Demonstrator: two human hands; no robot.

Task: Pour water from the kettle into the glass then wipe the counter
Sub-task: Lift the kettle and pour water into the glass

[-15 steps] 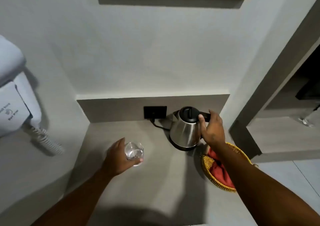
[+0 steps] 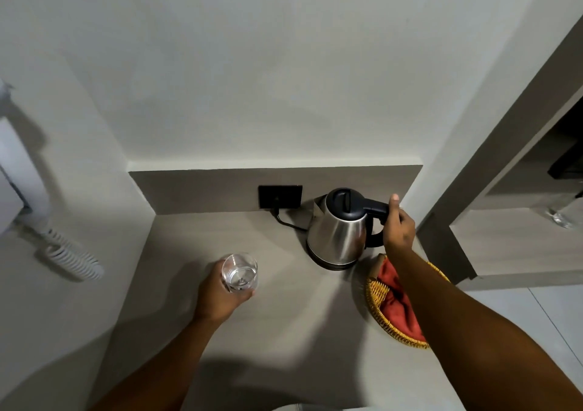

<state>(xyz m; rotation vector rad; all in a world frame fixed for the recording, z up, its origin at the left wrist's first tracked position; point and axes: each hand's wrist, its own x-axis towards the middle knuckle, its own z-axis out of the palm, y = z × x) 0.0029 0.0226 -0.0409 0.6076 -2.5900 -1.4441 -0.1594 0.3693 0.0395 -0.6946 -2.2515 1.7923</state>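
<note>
A steel kettle [image 2: 337, 237] with a black lid and handle stands on its base at the back right of the grey counter [image 2: 284, 331]. My right hand [image 2: 399, 226] is wrapped around the kettle's black handle, thumb up. A clear glass [image 2: 239, 272] stands upright on the counter's left middle, and my left hand [image 2: 217, 294] grips it from the left side. A red cloth [image 2: 397, 303] lies in a woven basket [image 2: 377, 297] at the counter's right edge, partly hidden under my right forearm.
A black wall socket [image 2: 280, 196] sits behind the kettle, with a cord running from it to the base. A white wall-mounted hair dryer [image 2: 19, 189] with a coiled cord [image 2: 74, 257] hangs on the left wall. Walls close in the counter at left and back.
My right hand has slid from the kettle's side and lid to a full grip on the handle. My left hand has stayed on the glass.
</note>
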